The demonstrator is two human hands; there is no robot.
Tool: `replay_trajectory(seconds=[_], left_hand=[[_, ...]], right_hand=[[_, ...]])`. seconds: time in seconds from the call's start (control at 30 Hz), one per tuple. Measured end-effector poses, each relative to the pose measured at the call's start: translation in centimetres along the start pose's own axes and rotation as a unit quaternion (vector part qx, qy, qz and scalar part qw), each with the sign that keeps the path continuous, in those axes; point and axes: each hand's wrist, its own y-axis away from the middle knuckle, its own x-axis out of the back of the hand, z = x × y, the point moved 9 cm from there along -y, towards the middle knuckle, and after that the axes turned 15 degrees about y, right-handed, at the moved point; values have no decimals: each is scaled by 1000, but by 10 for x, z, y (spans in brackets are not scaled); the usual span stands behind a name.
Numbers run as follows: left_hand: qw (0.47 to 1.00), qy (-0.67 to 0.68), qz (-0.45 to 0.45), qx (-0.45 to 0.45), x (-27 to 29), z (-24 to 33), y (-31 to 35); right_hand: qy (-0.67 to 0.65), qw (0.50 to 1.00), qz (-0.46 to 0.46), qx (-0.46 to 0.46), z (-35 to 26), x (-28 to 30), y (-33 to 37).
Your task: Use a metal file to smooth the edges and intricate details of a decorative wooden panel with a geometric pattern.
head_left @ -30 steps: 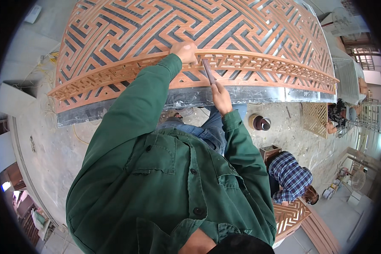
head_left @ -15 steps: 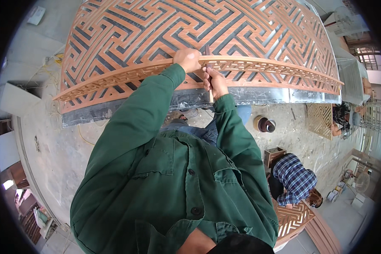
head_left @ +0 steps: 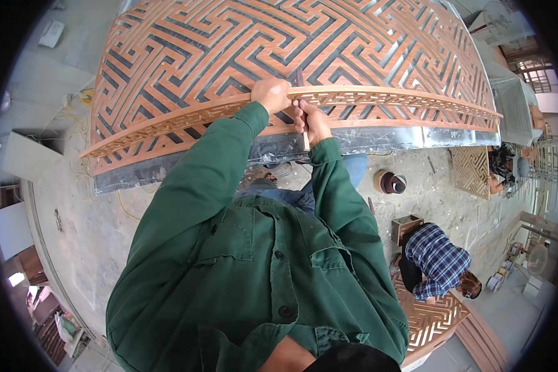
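A narrow wooden fretwork strip (head_left: 378,98) runs as a long arc across the upper middle of the frame, from the left edge of a large wooden lattice panel (head_left: 229,43) to its right end. The strip lies along the panel's near edge, above a dark grey slab edge (head_left: 384,137) that shows beneath it.

The left hand (head_left: 271,95) sits just left of the frame's centre top, its fingers curled over the strip from above and closed around it. The green-sleeved forearm rises from the lower left and bends in at the wrist.

The right hand (head_left: 313,121) is just below and to the right of the left hand, nearly touching it. Its fingers are wrapped tight around a slim tool (head_left: 302,108) with a pale wooden handle, held almost upright; the dark upper end of the tool passes the strip just beside the left hand. What kind of tool it is cannot be told. The right forearm comes up steeply from the lower middle.

Below the hands the person's green shirt (head_left: 254,279) fills the lower centre. On the concrete floor (head_left: 80,211) at the right, a round tin (head_left: 390,182) stands, and another person in a blue checked shirt (head_left: 437,260) bends over a smaller lattice panel (head_left: 431,319) at the lower right.
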Motion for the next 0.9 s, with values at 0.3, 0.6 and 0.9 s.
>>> replay_trajectory(seconds=[0.3, 0.6, 0.9], left_hand=[[1000, -12, 3, -1, 8, -5, 3], [999, 9, -12, -35, -4, 12, -5], [991, 28, 66, -117, 15, -1, 15]], right_hand=[[-37, 999, -4, -12, 44, 5, 63], [30, 999, 17, 40, 8, 15, 18], [-21, 1000, -4, -2, 27, -3, 32]])
